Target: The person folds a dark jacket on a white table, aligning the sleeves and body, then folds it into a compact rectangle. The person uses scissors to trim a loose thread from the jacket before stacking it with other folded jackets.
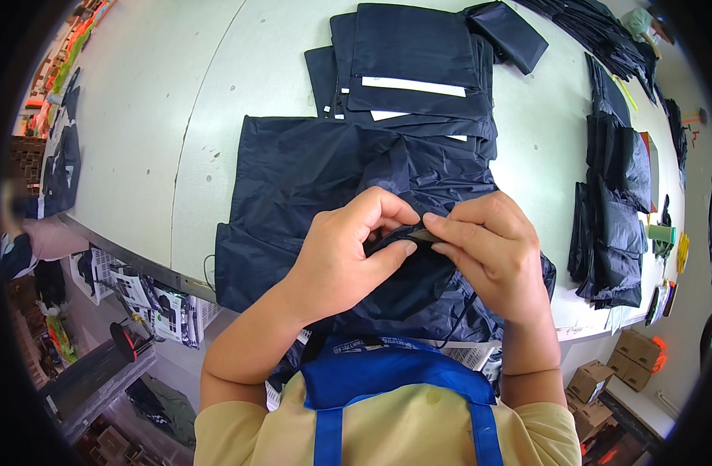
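A dark navy fabric garment [309,171] lies spread across the white table [154,116] in front of me. My left hand [348,248] and my right hand [488,248] meet over its near edge. Both pinch a fold of the navy fabric, with a thin black cord [461,314] running down from between my fingertips. The cord's end is hidden between my fingers.
A stack of folded navy pieces with white strips [410,70] sits behind the garment. More dark fabric piles [616,210] lie at the right, near a green tape roll [661,233]. Cardboard boxes [604,373] stand on the floor at right. Another person's arm [49,237] shows at the left edge.
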